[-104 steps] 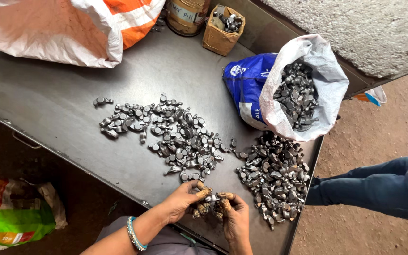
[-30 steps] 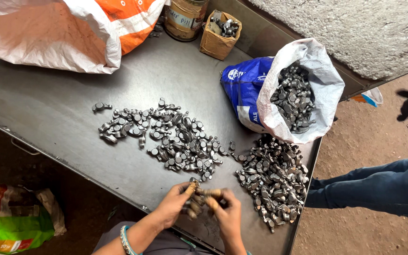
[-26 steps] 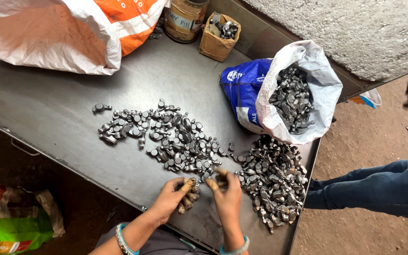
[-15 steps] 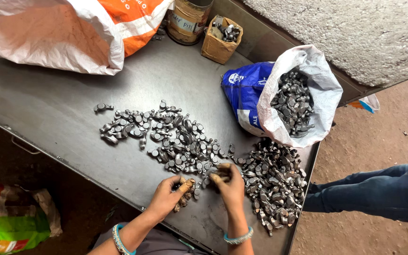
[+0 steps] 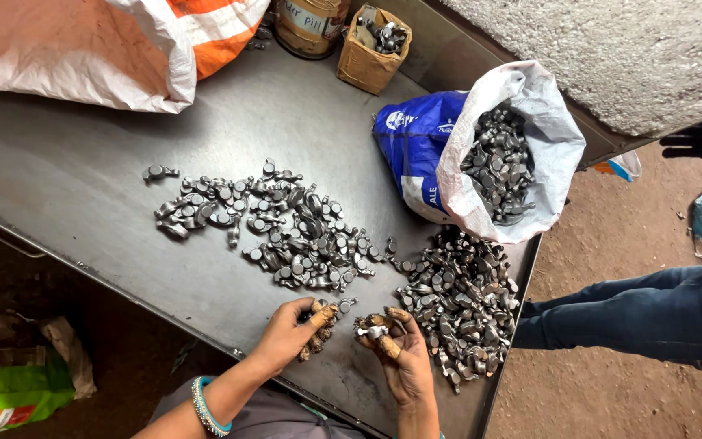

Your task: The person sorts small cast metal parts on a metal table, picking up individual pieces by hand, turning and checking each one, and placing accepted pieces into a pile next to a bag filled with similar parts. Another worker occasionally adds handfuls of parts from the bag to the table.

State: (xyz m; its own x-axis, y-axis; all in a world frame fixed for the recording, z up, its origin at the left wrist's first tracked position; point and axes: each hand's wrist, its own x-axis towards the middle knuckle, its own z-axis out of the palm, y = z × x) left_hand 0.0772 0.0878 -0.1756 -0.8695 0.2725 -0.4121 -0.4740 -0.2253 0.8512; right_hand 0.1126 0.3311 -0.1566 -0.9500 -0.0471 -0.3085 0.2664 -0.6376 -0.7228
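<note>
My left hand (image 5: 290, 333) grips a small bunch of grey metal parts (image 5: 318, 335) near the front edge of the steel table (image 5: 83, 211). My right hand (image 5: 400, 358) holds one small metal part (image 5: 372, 329) between its fingers, close beside the left. A spread of the same parts (image 5: 286, 232) lies on the table beyond my hands. A denser heap (image 5: 461, 297) lies to the right of them.
A blue and white sack (image 5: 489, 154) filled with metal parts stands open at the table's right. A white and orange sack (image 5: 107, 45), a tin (image 5: 310, 24) and a small cardboard box (image 5: 371, 49) sit at the back. A person's leg in jeans (image 5: 635, 317) stands to the right.
My hands went forward to the edge of the piles and have come back toward the front edge. The right hand now has a part in its fingers.
</note>
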